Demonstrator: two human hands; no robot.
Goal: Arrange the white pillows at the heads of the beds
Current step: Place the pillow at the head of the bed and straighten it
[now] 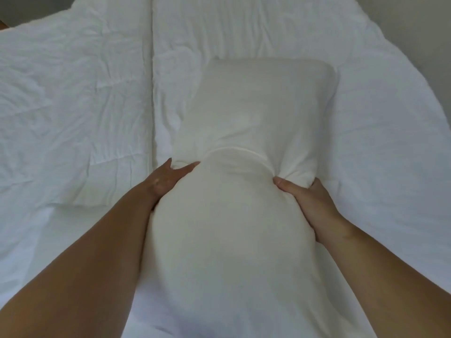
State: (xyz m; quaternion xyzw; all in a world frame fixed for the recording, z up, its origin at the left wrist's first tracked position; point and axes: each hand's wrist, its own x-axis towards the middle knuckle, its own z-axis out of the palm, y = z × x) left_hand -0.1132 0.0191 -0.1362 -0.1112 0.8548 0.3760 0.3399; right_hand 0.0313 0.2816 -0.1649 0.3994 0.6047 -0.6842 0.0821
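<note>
A white pillow point(244, 132) stands lengthwise in front of me over the right bed, its far end up and its near end bulging toward me. The open edge of its pillowcase crosses the pillow's middle in a curve. My left hand point(168, 179) presses flat against the pillow's left side, fingers apart, just below that edge. My right hand point(305, 196) grips the right side, with the thumb on top pinching a bunch of the case fabric. Both forearms run in from the bottom corners.
Two white duvets cover the beds: one on the left bed point(73, 98), one on the right bed point(378, 118), with a seam point(152, 69) between them. A grey wall point(427, 25) shows at the top right. A bare white sheet point(36, 235) lies at the near left.
</note>
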